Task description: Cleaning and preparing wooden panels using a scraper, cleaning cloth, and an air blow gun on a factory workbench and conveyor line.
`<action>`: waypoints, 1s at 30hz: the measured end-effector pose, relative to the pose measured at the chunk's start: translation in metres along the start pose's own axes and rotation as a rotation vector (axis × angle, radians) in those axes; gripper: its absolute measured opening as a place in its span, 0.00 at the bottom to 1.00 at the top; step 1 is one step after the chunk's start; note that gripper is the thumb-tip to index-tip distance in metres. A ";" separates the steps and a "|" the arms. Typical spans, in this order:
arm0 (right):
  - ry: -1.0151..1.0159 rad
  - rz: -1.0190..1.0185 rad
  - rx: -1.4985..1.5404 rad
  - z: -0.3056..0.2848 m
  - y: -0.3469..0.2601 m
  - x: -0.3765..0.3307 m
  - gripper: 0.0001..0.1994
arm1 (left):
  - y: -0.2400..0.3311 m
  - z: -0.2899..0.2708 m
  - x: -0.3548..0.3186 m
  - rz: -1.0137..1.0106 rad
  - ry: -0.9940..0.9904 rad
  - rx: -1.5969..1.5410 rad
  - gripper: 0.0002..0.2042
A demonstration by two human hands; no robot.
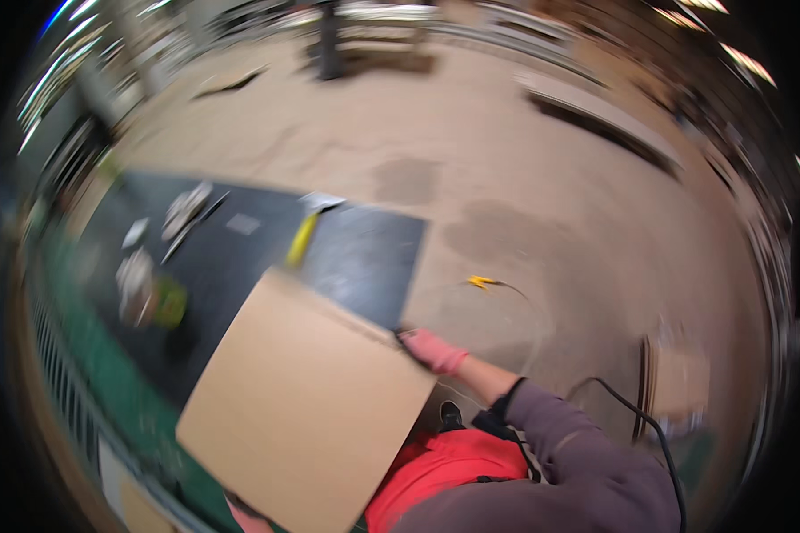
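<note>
A light-brown rectangular board [302,400] is held tilted in front of my body, over the near part of a dark tabletop [364,258]. My right hand [429,350], in a pink glove with dark fingers, is closed on the board's far right edge. At the board's near left edge, my left hand [247,517] shows only as a strip of pink glove; it holds the board from there, its fingers mostly hidden. Just past the board's far corner lies a tool with a yellow handle [303,238] and a broad pale head.
Blurred on the tabletop's left are a pale bundle [187,210], a long thin tool [189,233] and a yellow-green item [170,302]. A cable with a yellow end [482,282] trails across the floor. Stacked panels [676,377] stand at right; a long low slab [600,120] lies farther off.
</note>
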State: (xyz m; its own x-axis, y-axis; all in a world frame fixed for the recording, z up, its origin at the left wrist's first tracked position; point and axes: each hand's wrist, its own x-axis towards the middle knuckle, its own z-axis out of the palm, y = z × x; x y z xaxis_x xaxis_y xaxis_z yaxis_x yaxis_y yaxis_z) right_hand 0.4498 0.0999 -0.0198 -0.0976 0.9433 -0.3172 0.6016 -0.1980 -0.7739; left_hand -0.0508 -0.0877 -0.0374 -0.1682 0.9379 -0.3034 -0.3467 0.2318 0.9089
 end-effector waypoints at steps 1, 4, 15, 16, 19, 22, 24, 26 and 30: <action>0.090 -0.141 -0.280 0.016 0.013 0.000 0.23 | 0.010 0.018 0.056 -0.007 -0.110 0.055 0.25; 0.174 0.198 -0.194 0.025 -0.029 -0.043 0.25 | 0.015 0.125 0.195 -0.004 -0.456 0.200 0.25; 0.817 0.594 0.535 0.044 0.065 -0.255 0.18 | -0.081 0.414 0.149 0.258 -1.061 0.369 0.26; 0.852 0.597 0.554 0.048 0.072 -0.279 0.18 | -0.083 0.424 0.134 0.308 -1.074 0.378 0.26; 1.099 0.788 0.553 0.074 0.097 -0.363 0.17 | -0.093 0.450 0.072 0.453 -1.109 0.388 0.26; 1.263 0.881 0.739 0.116 0.123 -0.456 0.18 | -0.105 0.467 -0.003 0.598 -1.124 0.374 0.26; 1.391 0.946 0.789 0.143 0.122 -0.514 0.18 | -0.116 0.470 -0.055 0.689 -1.108 0.357 0.26; 1.490 1.021 0.817 0.176 0.135 -0.578 0.17 | -0.135 0.460 -0.118 0.760 -1.060 0.344 0.26; 1.814 1.066 0.771 0.245 0.183 -0.691 0.15 | -0.158 0.424 -0.224 0.906 -0.909 0.358 0.26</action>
State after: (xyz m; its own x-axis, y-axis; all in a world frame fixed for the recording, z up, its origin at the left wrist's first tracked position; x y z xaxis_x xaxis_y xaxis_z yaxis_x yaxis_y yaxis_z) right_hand 0.4338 -0.6537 -0.0764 0.8304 -0.4696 -0.2998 -0.4512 -0.2513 -0.8563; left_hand 0.4324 -0.2246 0.0084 0.5111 0.6007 0.6147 -0.1567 -0.6381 0.7538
